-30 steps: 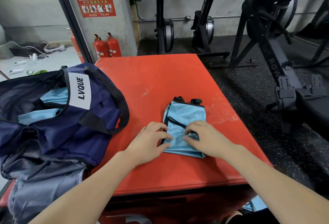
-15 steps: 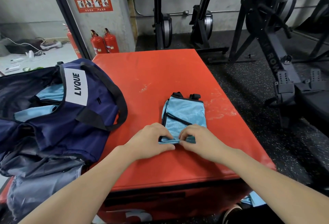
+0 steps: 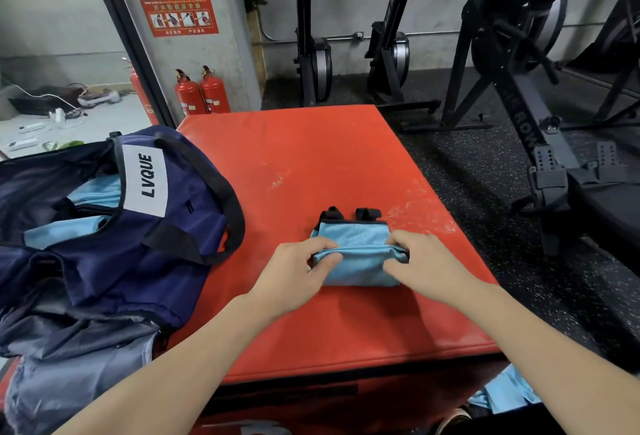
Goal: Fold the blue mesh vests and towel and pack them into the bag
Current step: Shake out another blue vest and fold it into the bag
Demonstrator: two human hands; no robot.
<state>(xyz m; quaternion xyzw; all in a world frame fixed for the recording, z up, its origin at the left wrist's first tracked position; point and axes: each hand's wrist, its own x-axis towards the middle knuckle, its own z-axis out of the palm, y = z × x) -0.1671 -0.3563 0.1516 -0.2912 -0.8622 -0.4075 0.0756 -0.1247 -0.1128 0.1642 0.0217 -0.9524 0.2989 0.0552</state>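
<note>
Down by your feet there's a bit of light blue fabric [image 3: 509, 391] on the floor under the edge of the red table [image 3: 311, 164]. Both your hands are on the folded blue mesh vest [image 3: 360, 261], which sits on the table near the front edge. Your left hand [image 3: 294, 275] pinches the left end of the fold, thumb on top and fingers curled over the edge, and your right hand [image 3: 426, 265] grips the right end the same way, so the near half is doubled up over the rest. The black trim of the vest pokes out at the far side. Left of it, well apart from the vest, the navy bag [image 3: 104, 244] with the LVQUE label lies open on the table, with more light blue cloth [image 3: 62, 232] showing inside. Further back you've got two red fire extinguishers [image 3: 202, 93] by the wall and black gym machines [image 3: 519, 54] on the right
</note>
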